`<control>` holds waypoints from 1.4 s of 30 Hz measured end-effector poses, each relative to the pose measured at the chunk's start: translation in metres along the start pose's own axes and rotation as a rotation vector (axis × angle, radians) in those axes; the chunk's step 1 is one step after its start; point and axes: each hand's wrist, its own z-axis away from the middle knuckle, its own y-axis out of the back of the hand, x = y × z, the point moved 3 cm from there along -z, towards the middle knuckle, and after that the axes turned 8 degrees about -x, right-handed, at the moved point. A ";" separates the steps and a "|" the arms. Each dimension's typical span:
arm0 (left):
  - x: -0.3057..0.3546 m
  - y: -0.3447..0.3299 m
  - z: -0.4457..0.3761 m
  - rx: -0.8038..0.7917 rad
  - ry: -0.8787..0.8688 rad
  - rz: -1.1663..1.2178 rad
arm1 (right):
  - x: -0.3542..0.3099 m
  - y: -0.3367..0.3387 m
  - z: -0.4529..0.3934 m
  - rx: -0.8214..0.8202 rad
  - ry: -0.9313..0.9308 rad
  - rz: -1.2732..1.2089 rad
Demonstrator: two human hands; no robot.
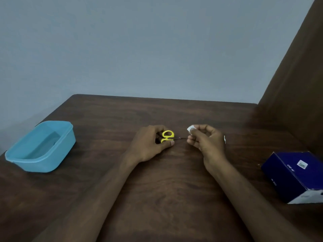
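Observation:
Small scissors with yellow handles (pixel 167 136) lie low over the brown table (pixel 174 189) near its middle. My left hand (pixel 150 144) grips the yellow handles, thumb under them. The thin dark blades (pixel 180 138) point right toward my right hand (pixel 206 140). That hand pinches a small white piece (pixel 190 128) between thumb and forefinger, just above the blade tips. Its lower fingers are curled close to the blade tips; whether they touch the blades is unclear.
An open light-blue plastic tub (pixel 42 147) stands at the table's left edge. A dark blue cardboard box (pixel 297 175) lies at the right edge. A small white scrap (pixel 225 139) lies just right of my right hand. A brown panel (pixel 297 84) rises at the right.

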 end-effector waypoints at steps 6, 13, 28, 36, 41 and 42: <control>-0.005 -0.001 -0.001 0.019 0.028 0.281 | -0.006 0.005 -0.009 0.043 0.288 0.344; -0.003 0.002 -0.001 0.039 0.044 0.479 | -0.014 -0.013 0.007 -0.135 0.555 0.690; -0.005 0.005 -0.001 0.217 0.052 0.589 | -0.002 -0.022 0.005 -0.232 0.298 0.289; 0.005 0.001 0.002 0.091 0.003 0.558 | -0.006 -0.016 0.001 -0.293 0.160 0.174; 0.000 0.000 0.001 0.054 0.011 0.492 | -0.004 -0.007 -0.005 -0.200 0.089 0.056; 0.000 0.000 0.001 0.046 0.014 0.481 | -0.003 -0.007 -0.005 -0.204 0.082 0.053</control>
